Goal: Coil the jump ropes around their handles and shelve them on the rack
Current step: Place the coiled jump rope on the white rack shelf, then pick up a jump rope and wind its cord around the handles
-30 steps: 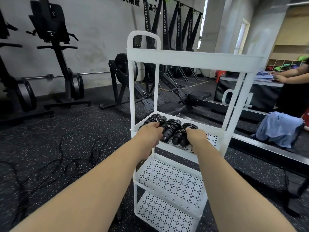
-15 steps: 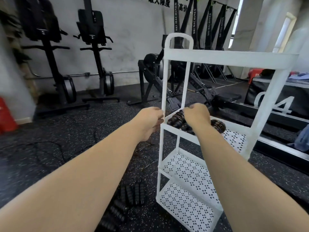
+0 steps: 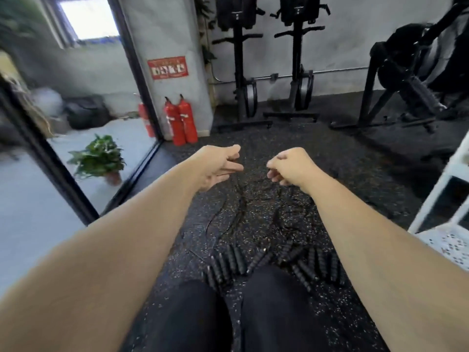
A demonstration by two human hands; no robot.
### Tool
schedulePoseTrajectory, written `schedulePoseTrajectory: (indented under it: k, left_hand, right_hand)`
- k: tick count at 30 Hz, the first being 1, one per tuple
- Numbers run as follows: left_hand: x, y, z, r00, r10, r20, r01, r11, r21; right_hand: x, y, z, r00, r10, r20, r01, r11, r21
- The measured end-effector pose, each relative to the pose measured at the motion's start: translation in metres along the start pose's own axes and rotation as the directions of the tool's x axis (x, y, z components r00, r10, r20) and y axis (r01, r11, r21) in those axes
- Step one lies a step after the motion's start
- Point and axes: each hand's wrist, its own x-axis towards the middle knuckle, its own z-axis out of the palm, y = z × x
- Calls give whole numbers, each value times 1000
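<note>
Several jump ropes lie uncoiled on the speckled black floor (image 3: 355, 174), which fills most of the view. The white rack (image 3: 449, 243) shows only at the right edge, near the pile. Both hands reach out above the ropes and hold nothing: the left hand (image 3: 218, 166) has its fingers half extended, and the right hand (image 3: 291, 168) is loosely curled. I judge the step to be picking the next rope. It would go best to take one pair of handles, draw its cord free of the others, then wind snug, even turns. The ribbed black handles (image 3: 236, 260) cluster just beyond the knees. Their thin dark cords (image 3: 241, 199) trail forward in a tangle.
</note>
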Motion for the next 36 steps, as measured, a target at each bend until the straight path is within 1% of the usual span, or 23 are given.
schedulePoseTrajectory:
  k: [4, 9, 16, 20, 23, 27, 29, 30, 32, 34, 36]
  left_hand:
    - [21, -37, -52, 993, -77, -88, 73, 996, -50]
    - [66, -96, -87, 971, -179, -160, 164, 981, -106]
    - [146, -203, -106, 930, -317, -186, 300, 947, -116]
    - [186, -260, -109, 896, -399, -197, 385, 917, -108]
    - [210, -305, -108, 855, -465, -231, 461, 884, -73]
    - [227, -368, -97, 806, -510, -301, 564, 817, 125]
    - [231, -406, -89, 771, -548, -323, 627, 743, 235]
    - [232, -425, -85, 739, -583, -337, 669, 694, 267]
    - [235, -457, -77, 672, -642, -369, 739, 612, 281]
    - [239, -478, -70, 611, -689, -388, 790, 556, 258]
    - [244, -494, -63, 568, -727, -386, 823, 510, 249]
  right_hand:
    - [28, 10, 59, 993, 36, 111, -36, 999, -10]
    - [67, 42, 122, 974, 80, 211, -70, 996, -54]
    - [132, 112, 206, 938, 200, 282, -150, 970, -190]
    - [166, 156, 249, 914, 249, 320, -169, 951, -257]
    - [190, 193, 280, 897, 285, 338, -184, 936, -300]
    - [209, 247, 313, 879, 334, 341, -210, 912, -353]
    - [212, 272, 325, 864, 361, 350, -212, 893, -397]
    - [214, 283, 329, 855, 373, 361, -211, 885, -415]
    - [219, 301, 335, 843, 385, 375, -212, 879, -426]
    - [222, 312, 339, 849, 377, 371, -203, 880, -429]
    - [224, 321, 344, 857, 373, 356, -199, 876, -439]
